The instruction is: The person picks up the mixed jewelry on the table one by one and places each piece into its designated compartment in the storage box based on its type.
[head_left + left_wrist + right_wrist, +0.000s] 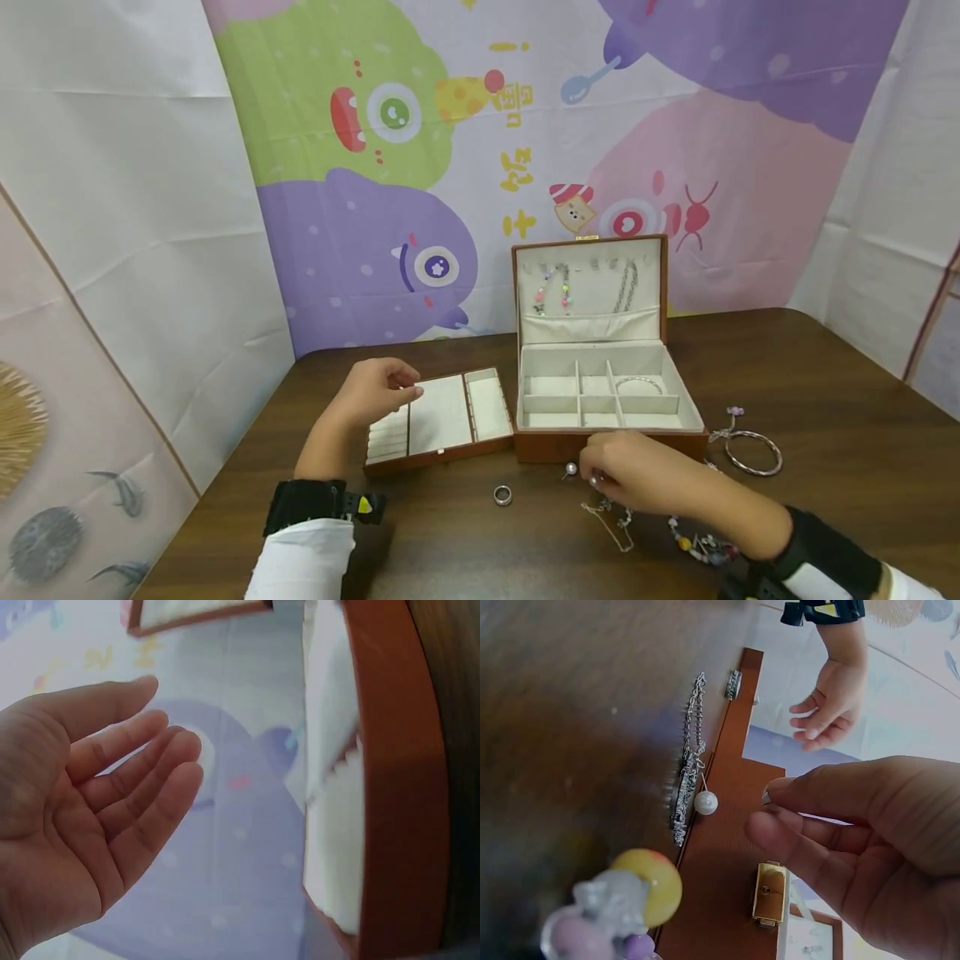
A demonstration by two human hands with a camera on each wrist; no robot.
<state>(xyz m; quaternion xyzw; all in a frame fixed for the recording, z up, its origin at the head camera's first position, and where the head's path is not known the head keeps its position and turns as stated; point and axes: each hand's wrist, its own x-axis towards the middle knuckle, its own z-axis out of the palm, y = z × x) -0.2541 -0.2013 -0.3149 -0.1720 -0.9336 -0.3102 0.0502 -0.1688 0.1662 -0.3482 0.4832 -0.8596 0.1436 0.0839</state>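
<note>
The fingers [780, 838] of the right hand [637, 473] are pinched together on a small silvery piece [766, 797], held in front of the jewellery box [543, 447] and near the counter [427, 542]; those of the left hand [373, 390] are relaxed, with nothing held, by the tray [450, 452]. The pinch should be kept light but sure, and the piece raised clear of the silvery chain [688, 772] and loose pearl earring [706, 802] to avoid snagging. A bright glint is shown; its full shape is hidden.
</note>
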